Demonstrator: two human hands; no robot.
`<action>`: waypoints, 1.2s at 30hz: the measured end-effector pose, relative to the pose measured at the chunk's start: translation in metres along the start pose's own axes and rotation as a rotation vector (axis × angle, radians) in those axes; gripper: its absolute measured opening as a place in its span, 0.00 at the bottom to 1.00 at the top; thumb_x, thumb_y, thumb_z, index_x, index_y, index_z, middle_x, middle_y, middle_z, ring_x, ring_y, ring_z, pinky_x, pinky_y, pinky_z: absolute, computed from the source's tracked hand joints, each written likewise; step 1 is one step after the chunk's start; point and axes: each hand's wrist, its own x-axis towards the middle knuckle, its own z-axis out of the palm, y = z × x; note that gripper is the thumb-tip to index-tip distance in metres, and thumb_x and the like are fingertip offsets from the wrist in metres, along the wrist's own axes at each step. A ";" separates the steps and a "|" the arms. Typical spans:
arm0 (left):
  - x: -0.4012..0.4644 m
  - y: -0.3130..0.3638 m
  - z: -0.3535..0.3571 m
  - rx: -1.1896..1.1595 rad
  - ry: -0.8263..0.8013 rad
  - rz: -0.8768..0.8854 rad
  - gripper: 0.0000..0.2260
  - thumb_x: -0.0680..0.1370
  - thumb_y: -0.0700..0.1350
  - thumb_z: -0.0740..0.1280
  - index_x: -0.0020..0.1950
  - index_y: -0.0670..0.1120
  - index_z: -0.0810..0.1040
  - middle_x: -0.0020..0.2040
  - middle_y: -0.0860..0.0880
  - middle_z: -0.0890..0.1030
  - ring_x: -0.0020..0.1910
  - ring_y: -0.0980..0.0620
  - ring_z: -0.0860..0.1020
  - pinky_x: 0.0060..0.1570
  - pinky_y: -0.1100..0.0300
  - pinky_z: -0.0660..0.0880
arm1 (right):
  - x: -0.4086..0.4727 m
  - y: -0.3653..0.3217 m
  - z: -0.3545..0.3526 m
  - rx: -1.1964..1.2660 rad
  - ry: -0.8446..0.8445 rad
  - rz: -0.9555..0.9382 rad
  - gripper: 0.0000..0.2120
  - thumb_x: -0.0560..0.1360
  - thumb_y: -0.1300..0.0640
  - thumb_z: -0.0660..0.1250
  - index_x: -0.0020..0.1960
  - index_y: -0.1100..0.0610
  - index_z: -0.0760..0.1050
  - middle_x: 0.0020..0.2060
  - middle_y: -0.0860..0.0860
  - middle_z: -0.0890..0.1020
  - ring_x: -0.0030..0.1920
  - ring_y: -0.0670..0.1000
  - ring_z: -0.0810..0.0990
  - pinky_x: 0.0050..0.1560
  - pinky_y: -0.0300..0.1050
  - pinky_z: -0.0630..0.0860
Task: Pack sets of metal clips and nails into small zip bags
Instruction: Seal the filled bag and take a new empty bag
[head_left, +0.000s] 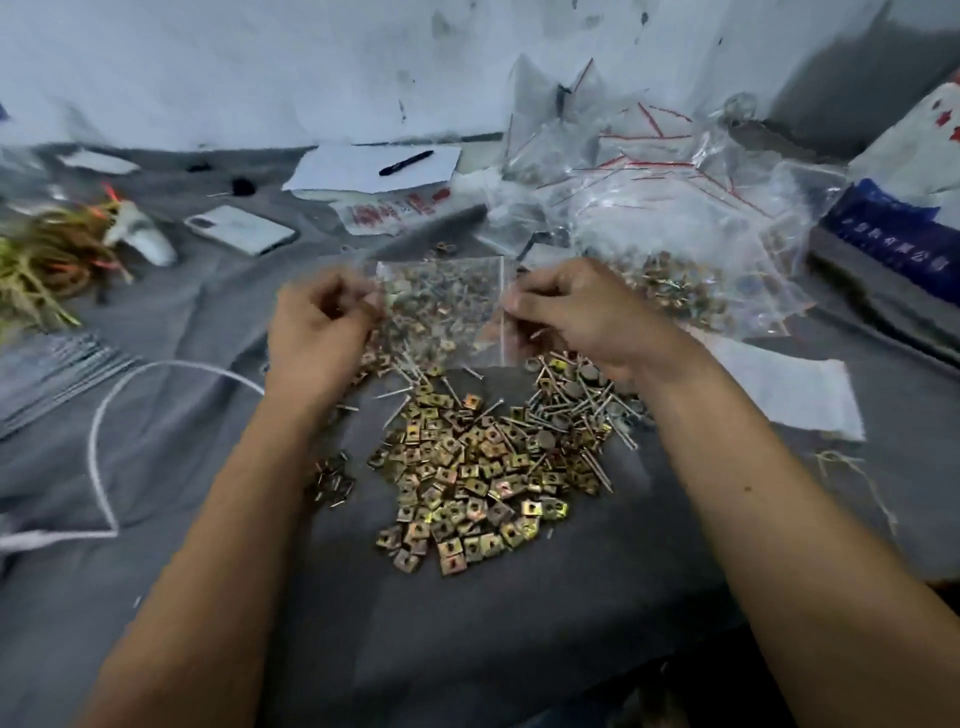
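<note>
both hands are smeared by motion blur, so the fingertips are hard to read. the left hand (319, 325) looks curled with its fingers pinching the left edge of a small clear zip bag (441, 306), and the right hand (576, 317) pinches the bag's right edge; the bag hangs stretched between them, above the far end of the parts heap. whether the bag's mouth is open or sealed cannot be told, and the metal bits seen through the film may be inside it or just lying behind it. both forearms run off the bottom of the frame.

on the grey cloth of the worktop (493, 639), below the bag, lies a loose pile of brass-coloured square metal clips (467, 483). touching its right side is a tangle of nails (576, 405), partly hidden under the right wrist. a smaller clump of clips (332, 480) sits just beside the left forearm.

at the back right, a heap of clear bags with red zip lines (649, 171) spills over; a larger bag (691, 291) at its front holds more gold and silver hardware, too blurred to sort. a blue printed sack (893, 234) is cut off by the right edge. further back lie a pen (406, 162) on white paper (374, 169) and a phone (240, 228). at left, a white cord (104, 441) loops over the cloth, and a bundle of rubber bands (49, 260) is cropped by the frame.
</note>
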 end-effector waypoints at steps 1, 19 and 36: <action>0.001 -0.008 -0.005 0.072 0.047 0.009 0.08 0.80 0.39 0.70 0.43 0.49 0.82 0.37 0.50 0.81 0.34 0.54 0.77 0.38 0.59 0.76 | 0.007 -0.002 0.010 -0.070 0.002 -0.030 0.06 0.80 0.62 0.69 0.46 0.62 0.83 0.35 0.55 0.85 0.33 0.49 0.82 0.34 0.42 0.80; -0.033 0.010 0.055 -0.161 -0.137 0.144 0.10 0.75 0.46 0.79 0.49 0.42 0.82 0.43 0.47 0.86 0.43 0.48 0.85 0.48 0.47 0.84 | 0.029 0.039 0.035 -0.074 0.080 -0.346 0.16 0.81 0.52 0.67 0.38 0.58 0.81 0.32 0.48 0.77 0.35 0.45 0.75 0.36 0.41 0.72; -0.029 -0.001 0.052 -0.159 -0.193 0.177 0.06 0.79 0.36 0.71 0.45 0.39 0.87 0.38 0.44 0.87 0.36 0.44 0.85 0.38 0.48 0.83 | 0.026 0.038 0.035 -0.178 0.071 -0.364 0.23 0.82 0.47 0.67 0.36 0.63 0.79 0.28 0.52 0.80 0.29 0.45 0.77 0.33 0.38 0.73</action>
